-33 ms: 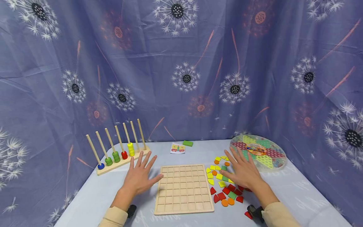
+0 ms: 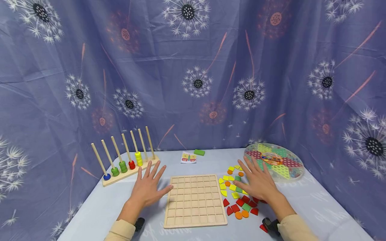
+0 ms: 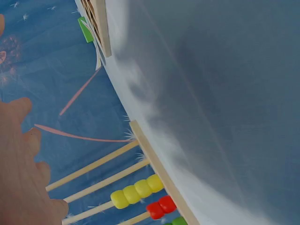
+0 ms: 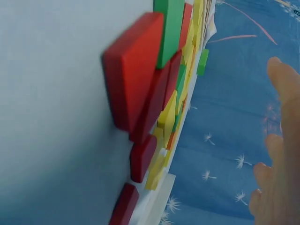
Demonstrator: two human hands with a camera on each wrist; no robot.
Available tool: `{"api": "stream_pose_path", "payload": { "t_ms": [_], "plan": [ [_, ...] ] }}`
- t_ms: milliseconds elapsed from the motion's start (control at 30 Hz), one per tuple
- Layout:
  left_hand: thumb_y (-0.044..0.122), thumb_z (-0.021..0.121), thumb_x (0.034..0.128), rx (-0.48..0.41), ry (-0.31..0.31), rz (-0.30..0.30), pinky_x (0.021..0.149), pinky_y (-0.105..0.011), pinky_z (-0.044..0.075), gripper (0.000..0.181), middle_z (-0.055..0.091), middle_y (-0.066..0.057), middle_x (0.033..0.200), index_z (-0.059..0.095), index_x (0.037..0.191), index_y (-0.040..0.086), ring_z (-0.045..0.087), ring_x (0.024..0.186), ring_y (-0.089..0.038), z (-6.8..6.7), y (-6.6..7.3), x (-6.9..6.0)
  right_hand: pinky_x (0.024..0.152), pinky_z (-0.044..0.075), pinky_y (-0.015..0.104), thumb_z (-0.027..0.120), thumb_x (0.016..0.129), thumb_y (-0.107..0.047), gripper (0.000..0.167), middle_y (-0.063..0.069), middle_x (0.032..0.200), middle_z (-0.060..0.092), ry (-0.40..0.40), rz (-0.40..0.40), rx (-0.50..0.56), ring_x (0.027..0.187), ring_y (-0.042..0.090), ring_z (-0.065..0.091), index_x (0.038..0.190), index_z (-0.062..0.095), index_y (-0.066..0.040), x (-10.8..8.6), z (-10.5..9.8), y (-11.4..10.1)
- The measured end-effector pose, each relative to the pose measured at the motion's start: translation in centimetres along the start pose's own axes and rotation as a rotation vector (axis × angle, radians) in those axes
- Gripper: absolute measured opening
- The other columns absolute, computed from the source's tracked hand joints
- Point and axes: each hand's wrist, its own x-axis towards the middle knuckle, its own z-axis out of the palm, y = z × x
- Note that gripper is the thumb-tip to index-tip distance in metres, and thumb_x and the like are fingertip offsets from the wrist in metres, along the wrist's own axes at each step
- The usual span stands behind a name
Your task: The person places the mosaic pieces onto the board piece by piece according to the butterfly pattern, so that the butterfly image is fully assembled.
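Note:
My left hand, fingers spread, is held between the wooden bead stacker and the left side of a wooden grid board. It holds nothing. On the board's other side, my right hand is likewise spread and has nothing in its grasp. Beneath and beside it lie loose flat pieces in red, yellow, green and orange, such as a red piece and a green piece. Part of that pile is hidden under the hand. The board's square compartments hold no pieces.
At the back stand a small picture card and a green block. A round Chinese checkers board lies at the right rear. Behind the table hangs a blue dandelion-print curtain.

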Motion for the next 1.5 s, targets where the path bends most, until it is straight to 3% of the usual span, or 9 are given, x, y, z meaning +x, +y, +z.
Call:
{"api": "stream_pose_path", "payload": {
  "t_ms": [167,400,533,633,833,933,1067,1367,1500],
  "plan": [
    [0.078,0.040,0.0839,-0.085,-0.016,-0.013,0.109,-0.064,0.004,0.086,0.012,0.000,0.160,0.024,0.154,0.030,0.002,0.145,-0.033,0.4,-0.4,-0.1,0.106,-0.002,0.068,0.050,0.086,-0.070,0.084,0.010,0.159,0.016,-0.016,0.036,0.081,0.143,0.037,0.010,0.154,0.025,-0.028,0.2,0.2,-0.2],
    [0.050,0.065,0.0880,-0.514,-0.149,-0.140,0.103,-0.059,0.032,0.072,0.039,-0.011,0.149,0.041,0.147,0.016,0.031,0.137,-0.036,1.5,-0.8,-0.5,0.096,0.029,0.071,0.056,0.089,-0.059,0.072,0.014,0.152,0.032,-0.109,0.129,0.284,0.130,0.041,0.039,0.150,0.036,-0.026,0.8,0.6,0.1],
    [0.043,0.064,0.0909,-0.765,-0.153,-0.203,0.102,-0.057,0.035,0.060,0.048,-0.010,0.142,0.050,0.141,0.014,0.043,0.130,-0.035,2.5,-0.7,-0.4,0.090,0.044,0.060,0.061,0.092,-0.049,0.057,0.015,0.136,0.049,-0.172,0.186,0.431,0.117,0.036,0.053,0.138,0.054,-0.016,1.9,1.0,0.6],
    [0.042,0.062,0.0925,-0.850,-0.202,-0.181,0.104,-0.058,0.031,0.059,0.048,-0.013,0.142,0.050,0.141,0.010,0.040,0.131,-0.038,3.3,-0.4,-0.6,0.086,0.048,0.055,0.063,0.094,-0.035,0.048,0.016,0.130,0.054,-0.223,0.231,0.493,0.109,0.034,0.057,0.134,0.057,-0.010,2.8,1.4,1.2],
    [0.043,0.066,0.0888,-0.801,-0.356,-0.086,0.108,-0.065,0.002,0.065,0.034,-0.016,0.151,0.048,0.142,0.010,0.014,0.141,-0.044,3.9,0.3,-1.2,0.071,0.049,0.049,0.053,0.096,-0.013,0.042,0.026,0.133,0.050,-0.273,0.236,0.505,0.097,0.042,0.057,0.134,0.052,0.004,4.4,2.7,2.8],
    [0.043,0.067,0.0874,-0.777,-0.358,-0.056,0.109,-0.063,-0.001,0.068,0.032,-0.015,0.152,0.048,0.143,0.009,0.012,0.142,-0.042,3.7,0.5,-1.0,0.074,0.047,0.050,0.048,0.095,-0.004,0.041,0.028,0.134,0.049,-0.284,0.228,0.483,0.103,0.044,0.055,0.135,0.051,0.005,4.9,3.0,3.3],
    [0.043,0.068,0.0872,-0.761,-0.349,-0.065,0.109,-0.063,-0.003,0.069,0.033,-0.015,0.151,0.047,0.143,0.009,0.014,0.142,-0.041,3.5,0.6,-0.8,0.092,0.042,0.058,0.048,0.090,0.004,0.042,0.024,0.128,0.055,-0.318,0.176,0.410,0.118,0.043,0.049,0.131,0.058,0.000,5.2,3.2,3.7],
    [0.048,0.069,0.0842,-0.667,-0.383,0.012,0.109,-0.061,-0.006,0.075,0.033,-0.009,0.153,0.044,0.145,0.012,0.015,0.142,-0.038,3.4,-0.3,-1.1,0.082,0.050,0.050,0.062,0.082,0.004,0.034,0.008,0.095,0.061,-0.367,0.138,0.245,0.086,0.026,0.057,0.114,0.072,-0.006,5.7,3.3,4.0],
    [0.049,0.073,0.0799,-0.689,-0.408,0.024,0.109,-0.061,-0.005,0.082,0.031,-0.009,0.154,0.042,0.147,0.012,0.013,0.143,-0.037,3.3,-0.6,-1.4,0.081,0.051,0.050,0.063,0.084,0.002,0.028,0.008,0.095,0.063,-0.340,0.136,0.234,0.087,0.027,0.059,0.108,0.073,-0.005,5.6,3.6,4.2]
  ]
}}
